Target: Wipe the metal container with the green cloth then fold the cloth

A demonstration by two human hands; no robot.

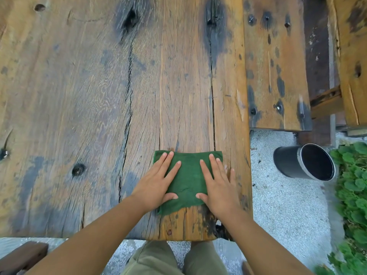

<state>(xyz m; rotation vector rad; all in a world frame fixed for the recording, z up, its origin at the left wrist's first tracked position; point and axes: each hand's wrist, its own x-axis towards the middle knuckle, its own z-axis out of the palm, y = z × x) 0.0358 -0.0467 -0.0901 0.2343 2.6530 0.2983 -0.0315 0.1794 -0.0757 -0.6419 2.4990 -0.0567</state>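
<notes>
Likely near done: left hand (156, 183) and right hand (218, 187), fingers straight, press the seemingly folded green cloth (188, 183) on the worktop (79, 96), lower centre; metal container (288, 161) lies aside, right edge.

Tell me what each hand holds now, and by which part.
Nothing is gripped. The left hand and right hand lie flat on the green cloth, one on each side, pressing it onto the table.

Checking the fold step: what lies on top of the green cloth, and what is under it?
The left hand and right hand rest flat on the green cloth. It lies on the wooden table; the wood directly beneath it is covered.
</notes>
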